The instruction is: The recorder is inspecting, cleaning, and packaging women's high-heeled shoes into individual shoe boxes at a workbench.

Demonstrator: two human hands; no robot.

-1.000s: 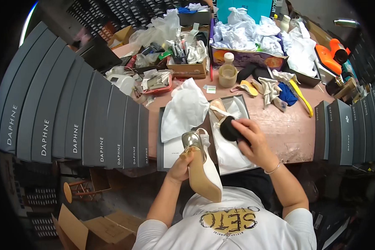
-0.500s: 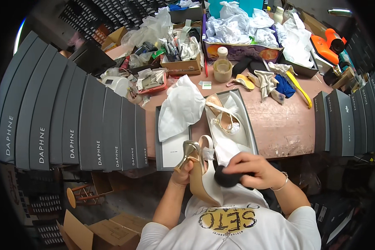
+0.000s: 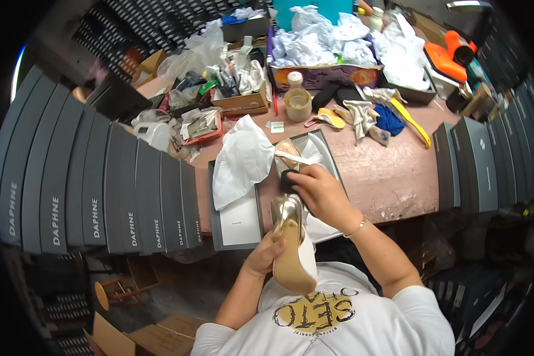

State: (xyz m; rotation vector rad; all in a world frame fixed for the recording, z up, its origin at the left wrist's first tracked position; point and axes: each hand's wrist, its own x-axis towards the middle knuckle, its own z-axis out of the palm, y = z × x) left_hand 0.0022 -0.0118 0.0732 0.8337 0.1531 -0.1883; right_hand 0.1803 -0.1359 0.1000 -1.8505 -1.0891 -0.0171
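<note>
My left hand (image 3: 267, 254) grips a white high-heeled shoe (image 3: 307, 261) with a tan sole and a gold heel. The shoe is held in front of my chest, sole facing up and heel toward the table. In my right hand (image 3: 323, 193) a soft black pad (image 3: 288, 181) is pinched just beyond the heel; whether it touches the shoe is hidden. Past it lies a second shoe (image 3: 288, 151) with a tan insole and a pale strap, in an open grey shoebox (image 3: 336, 168) lined with white paper. A white tissue sheet (image 3: 240, 160) lies over the grey lid (image 3: 216, 222) beside the box.
Rows of grey shoeboxes (image 3: 121, 190) stand on the left, more boxes (image 3: 476, 160) on the right. Toward the back are a glue jar (image 3: 298, 104), cloths (image 3: 359, 118), a yellow-handled brush (image 3: 410, 123), a tool box (image 3: 241, 101) and a carton of crumpled paper (image 3: 326, 74).
My right hand has moved forward and left with the black pad, from the shoe's side to beyond its heel. The shoe has turned so its sole shows more. The view has shifted slightly.
</note>
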